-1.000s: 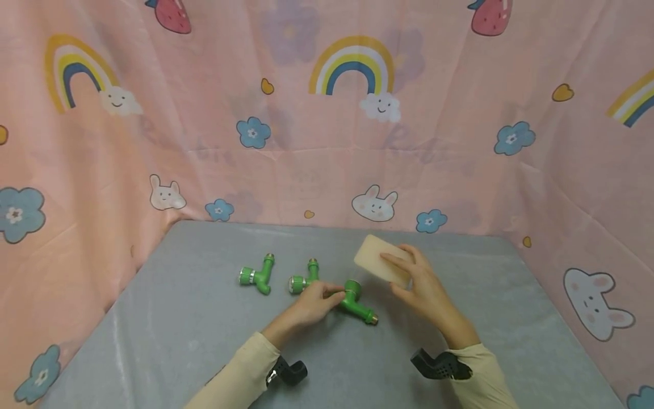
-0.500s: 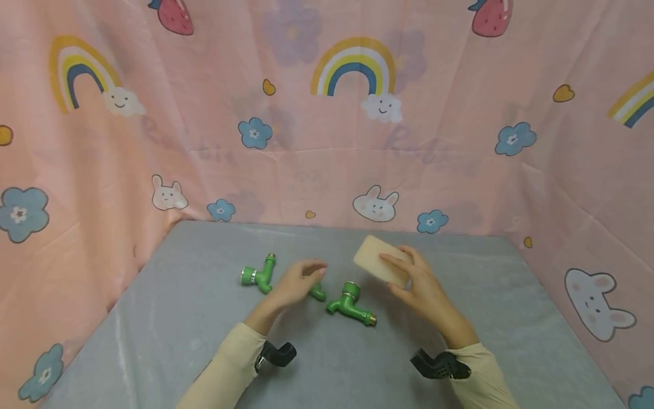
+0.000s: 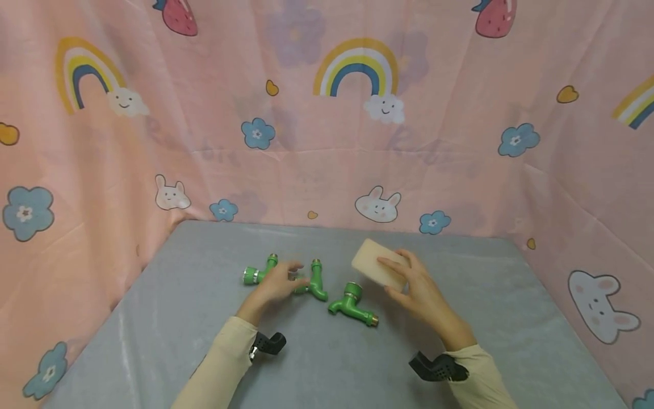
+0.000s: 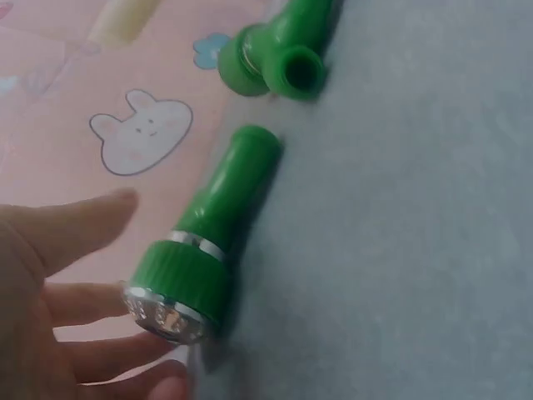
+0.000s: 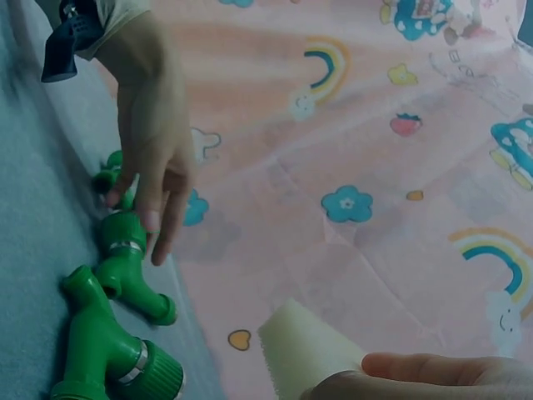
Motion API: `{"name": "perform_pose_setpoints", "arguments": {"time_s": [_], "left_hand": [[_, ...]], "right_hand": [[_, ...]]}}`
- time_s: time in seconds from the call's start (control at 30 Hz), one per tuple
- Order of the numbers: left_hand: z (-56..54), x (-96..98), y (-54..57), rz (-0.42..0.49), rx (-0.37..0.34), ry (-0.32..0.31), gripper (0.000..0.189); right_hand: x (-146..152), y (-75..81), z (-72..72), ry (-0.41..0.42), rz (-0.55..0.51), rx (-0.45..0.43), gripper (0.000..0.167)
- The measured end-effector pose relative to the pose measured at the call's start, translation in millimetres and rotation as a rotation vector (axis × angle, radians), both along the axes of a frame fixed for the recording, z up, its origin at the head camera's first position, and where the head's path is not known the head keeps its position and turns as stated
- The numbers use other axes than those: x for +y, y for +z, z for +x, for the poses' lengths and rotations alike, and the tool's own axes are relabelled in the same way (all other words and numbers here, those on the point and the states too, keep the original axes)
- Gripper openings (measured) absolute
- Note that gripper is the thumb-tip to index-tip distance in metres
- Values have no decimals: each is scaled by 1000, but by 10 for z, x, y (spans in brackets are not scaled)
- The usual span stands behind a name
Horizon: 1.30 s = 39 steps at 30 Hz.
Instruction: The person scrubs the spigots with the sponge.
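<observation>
1. Presently, the step in hand seems to be a reach for a tap: the left hand [image 3: 273,285] is above the table [image 3: 357,369] with its thumb and fingers apart, and it holds nothing.
2. The right hand [image 3: 420,288] holds the sponge [image 3: 370,262] between its thumb and fingers; the sponge appears to be raised from the table.
3. Three green taps lie about the hands. The left tap [image 3: 250,276] is just beyond the left hand, the middle tap [image 3: 318,284] is just beside its fingertips, toward the right hand, and the right tap [image 3: 351,307] lies between both hands, nearer to the right one.
4. In my judgement, the next move calls for the left thumb and fingers to close around one knob, probably that of the middle tap, without pushing its neighbours, while the right hand keeps the sponge out of the way.
5. Whether the left fingers touch the middle tap, I cannot tell; in the left wrist view some fingers pass behind its knob.
6. From the head, the left hand covers part of the left tap and of the middle tap's knob. In the right wrist view, the lower edge cuts the sponge and the right tap.
</observation>
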<state>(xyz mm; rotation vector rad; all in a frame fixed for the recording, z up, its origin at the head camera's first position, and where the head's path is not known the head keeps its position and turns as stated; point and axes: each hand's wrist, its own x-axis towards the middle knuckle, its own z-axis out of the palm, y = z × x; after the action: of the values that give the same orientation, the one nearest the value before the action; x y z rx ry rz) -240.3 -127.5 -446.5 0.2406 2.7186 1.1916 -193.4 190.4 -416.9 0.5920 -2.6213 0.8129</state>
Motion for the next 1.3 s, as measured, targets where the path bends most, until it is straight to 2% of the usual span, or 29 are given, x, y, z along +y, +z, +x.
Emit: {"name": "perform_pose_setpoints", "arguments": {"time_s": [0.1,0.27,0.4,0.53,0.73,0.83,0.97,1.1,1.3], "left_hand": [[3,-8,-26,-67,-12,-11,55],[9,0,-48,-145,4,-24,43],[17,19,-35,-138,18,-28,38],[29,56,16,-26,21,-40,35],[57,172,136,308,14,-127,37],[86,238,199,424,8,-175,38],[145,300,296,494,14,-168,41],[203,326,385,523,29,-125,44],[227,338,423,512,93,-92,42]], "right_hand": [[1,-6,6,-3,-7,-5,57],[4,-10,14,-2,-25,-16,55],[-3,-1,28,3,-33,-10,55],[-47,30,50,24,-36,-5,56],[-218,77,118,89,-89,31,56],[-325,64,151,125,-92,65,55],[-403,29,178,130,-89,29,54],[-357,-3,133,99,-101,-9,55],[-124,-11,20,-74,-62,78,54]]}}
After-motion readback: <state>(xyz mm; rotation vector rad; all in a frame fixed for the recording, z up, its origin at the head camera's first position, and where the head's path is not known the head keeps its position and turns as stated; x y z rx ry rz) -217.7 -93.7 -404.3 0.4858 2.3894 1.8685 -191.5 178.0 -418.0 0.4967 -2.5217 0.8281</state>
